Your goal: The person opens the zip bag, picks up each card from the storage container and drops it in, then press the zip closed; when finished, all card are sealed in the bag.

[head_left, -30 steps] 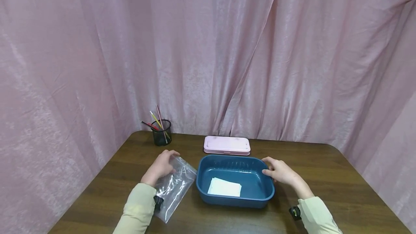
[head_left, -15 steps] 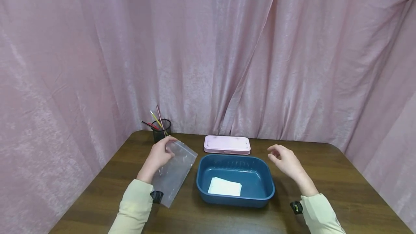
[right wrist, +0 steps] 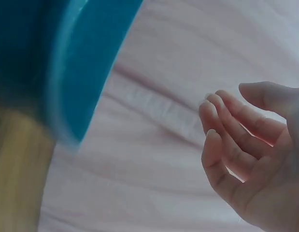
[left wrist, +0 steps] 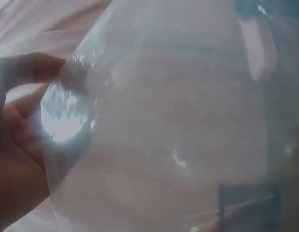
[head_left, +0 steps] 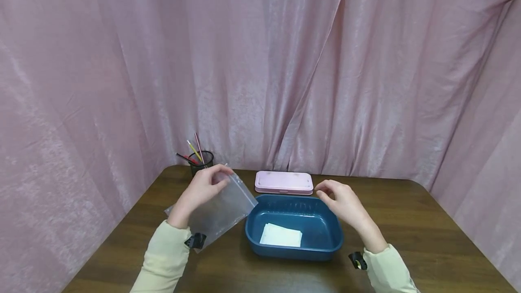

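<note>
A clear zip-top plastic bag [head_left: 221,209] hangs from my left hand [head_left: 203,187], which pinches it near the zip edge above the table. In the left wrist view the bag [left wrist: 163,121] fills most of the picture, with the fingers at its left edge. One corner of it reaches the left rim of a blue basin [head_left: 295,253]; whether they touch I cannot tell. Folded white paper or cloth [head_left: 281,235] lies inside the basin. Above the basin's right rim hovers my right hand [head_left: 343,202], fingers loosely bent and holding nothing, as the right wrist view also shows of this hand [right wrist: 255,145].
Behind the basin lies a pink pencil case [head_left: 283,181]. A black mesh pen holder [head_left: 197,167] with pencils stands at the back left, partly behind the left hand. Pink curtains [head_left: 260,67] enclose the wooden table [head_left: 415,225] at the back and sides.
My left hand has lifted the bag from the table and moved it up and rightward toward the basin. The right hand has left the basin's rim, risen, then come back leftward over it.
</note>
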